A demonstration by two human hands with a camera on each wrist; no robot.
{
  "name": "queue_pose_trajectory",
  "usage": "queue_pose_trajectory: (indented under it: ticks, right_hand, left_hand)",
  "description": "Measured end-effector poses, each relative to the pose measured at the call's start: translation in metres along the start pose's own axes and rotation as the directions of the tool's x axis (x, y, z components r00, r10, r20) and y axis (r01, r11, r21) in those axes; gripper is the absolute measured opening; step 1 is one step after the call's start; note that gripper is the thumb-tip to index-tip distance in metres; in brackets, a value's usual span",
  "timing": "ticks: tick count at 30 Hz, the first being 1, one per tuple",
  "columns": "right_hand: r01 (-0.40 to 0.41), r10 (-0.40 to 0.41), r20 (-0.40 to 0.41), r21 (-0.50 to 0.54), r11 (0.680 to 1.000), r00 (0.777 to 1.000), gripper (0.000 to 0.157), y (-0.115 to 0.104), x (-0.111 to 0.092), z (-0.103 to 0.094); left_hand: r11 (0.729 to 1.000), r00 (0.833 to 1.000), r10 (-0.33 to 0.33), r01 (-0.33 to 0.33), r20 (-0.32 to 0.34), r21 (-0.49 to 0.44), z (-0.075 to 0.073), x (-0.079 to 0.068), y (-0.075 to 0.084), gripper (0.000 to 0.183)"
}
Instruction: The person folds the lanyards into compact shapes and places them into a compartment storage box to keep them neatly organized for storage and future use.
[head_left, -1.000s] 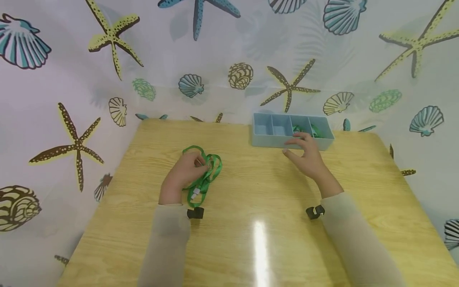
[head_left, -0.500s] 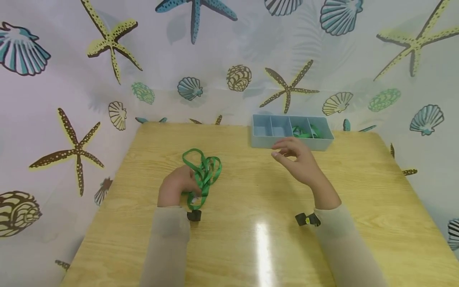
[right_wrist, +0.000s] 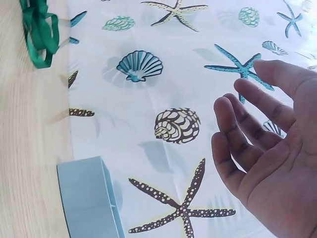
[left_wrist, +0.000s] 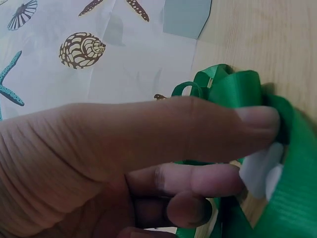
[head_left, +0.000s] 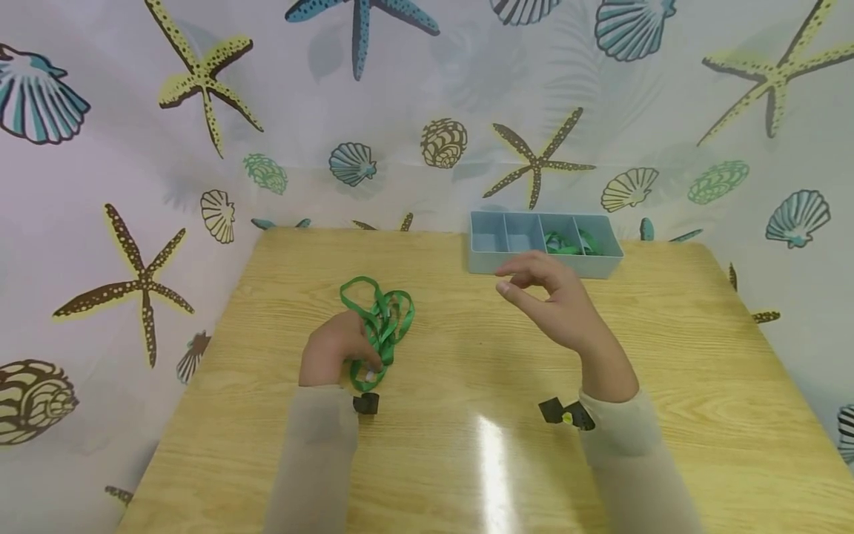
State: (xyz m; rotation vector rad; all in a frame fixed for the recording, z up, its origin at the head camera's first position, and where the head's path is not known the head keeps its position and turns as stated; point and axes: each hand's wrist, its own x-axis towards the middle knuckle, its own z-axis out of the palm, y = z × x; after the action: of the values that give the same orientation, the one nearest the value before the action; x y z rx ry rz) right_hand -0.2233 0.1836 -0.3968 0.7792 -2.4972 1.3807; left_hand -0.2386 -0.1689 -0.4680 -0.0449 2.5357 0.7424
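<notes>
Printed cloth (head_left: 400, 81) walls the table (head_left: 467, 341) left, far and right. The left hand (head_left: 339, 343) touches the strap (head_left: 385, 328) lying left; only its wrist view shows fingers (left_wrist: 208, 179) curled beneath the thumb (left_wrist: 183, 126), pinching or not, I can't tell. The right hand (head_left: 557, 308), relaxed, hovers on the box's (head_left: 483, 262) near side.

Left hand (left_wrist: 129, 139): thumb (left_wrist: 198, 124) stretched across, tip overlapping green lanyard (left_wrist: 234, 90), a finger (left_wrist: 210, 179) beside its white clip (left_wrist: 260, 171); actual grip unclear. Loops bunched on wood-grain table (left_wrist: 247, 34). White cloth (left_wrist: 138, 64) along far edge, brown shell print (left_wrist: 82, 50). Blue-grey box (left_wrist: 185, 19) farther off, just partly in view.
</notes>
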Motion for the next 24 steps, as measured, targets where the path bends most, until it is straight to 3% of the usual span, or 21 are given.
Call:
queue_pose_trajectory:
  ticks: [9,14,17,21,24]
  right_hand:
    - [0.005,-0.005,0.009,0.047,0.999,1.0,0.02,-0.009,0.001,0.006]
    - [0.005,-0.006,0.016,0.066,0.998,1.0,0.02,-0.012,0.002,0.011]
    - [0.001,-0.003,0.027,0.067,0.998,1.0,0.021,-0.011,0.002,0.021]
    - [-0.012,0.007,0.061,0.08,0.997,0.998,0.026,-0.012,0.003,0.037]
    - [-0.023,0.008,0.11,0.129,0.991,0.994,0.033,-0.017,0.004,0.048]
  left_hand:
    - [0.998,0.998,0.062,-0.062,-0.002,-0.016,0.0,-0.002,0.0,0.049]
    - [0.974,0.978,0.205,-0.208,-0.048,-0.091,-0.004,-0.004,0.002,0.025]
    - [0.92,0.933,0.346,-0.359,-0.102,-0.158,-0.004,-0.003,0.008,0.016]
    - [0.8,0.84,0.519,-0.543,-0.161,-0.254,0.001,-0.005,0.025,0.011]
    - [0.718,0.778,0.593,-0.627,-0.207,-0.304,0.005,-0.009,0.04,0.008]
